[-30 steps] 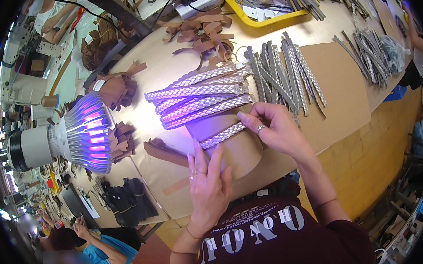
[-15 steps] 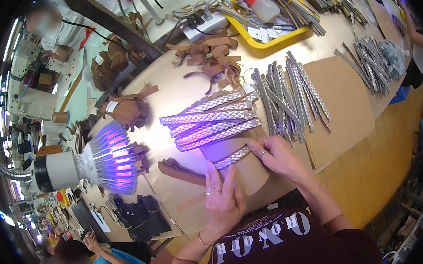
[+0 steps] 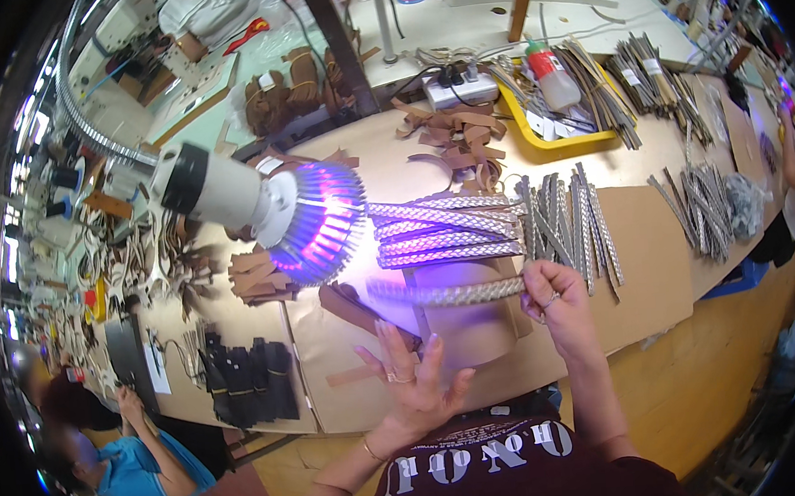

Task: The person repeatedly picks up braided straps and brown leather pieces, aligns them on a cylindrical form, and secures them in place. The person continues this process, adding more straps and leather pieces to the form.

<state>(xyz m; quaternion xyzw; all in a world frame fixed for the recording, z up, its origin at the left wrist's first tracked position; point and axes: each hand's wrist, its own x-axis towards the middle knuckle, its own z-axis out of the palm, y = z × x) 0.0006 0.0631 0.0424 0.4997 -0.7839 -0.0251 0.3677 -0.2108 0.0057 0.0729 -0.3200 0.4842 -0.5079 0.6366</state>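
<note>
A silvery braided strap (image 3: 474, 292) is gripped at its right end by my right hand (image 3: 556, 294), fingers pinched on it. Its left part is smeared by motion. My left hand (image 3: 413, 373) holds nothing, its fingers spread just below the strap. Above the strap lies a stack of similar braided straps (image 3: 447, 231), bathed in purple-white light from the finned lamp (image 3: 317, 221) at its left. Brown flat strips (image 3: 365, 313) lie on the table left of my left hand's fingertips.
More braided straps (image 3: 569, 227) lie right of the stack, on brown board (image 3: 643, 258). Behind are brown scraps (image 3: 454, 138) and a yellow tray (image 3: 547, 145) with a bottle (image 3: 552, 76). Dark strips (image 3: 252, 378) lie front left, near a person in blue (image 3: 146, 468).
The strap has come up off the board in my right hand. My left hand has let go of it and opened. The view has shifted, with the lamp now nearer the stack.
</note>
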